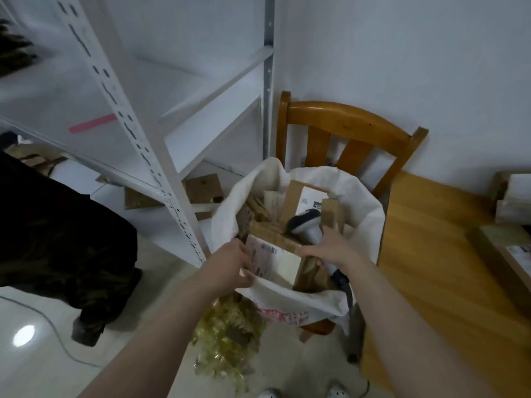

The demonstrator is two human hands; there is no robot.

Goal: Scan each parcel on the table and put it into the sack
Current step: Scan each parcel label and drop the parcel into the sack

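Note:
A white sack stands open on a wooden chair, with several cardboard parcels inside. Both my hands hold a brown parcel with a white label over the sack's mouth. My left hand grips the parcel's left end at the sack's rim. My right hand holds a grey and white barcode scanner while its thumb and fingers press on the parcel's right side. The scanner's cable runs down under my right wrist.
A wooden table lies to the right with more parcels at its far right edge. The wooden chair stands against the wall. White metal shelving rises at left. Gold tinsel lies on the floor below the sack. A dark-clothed person stands at left.

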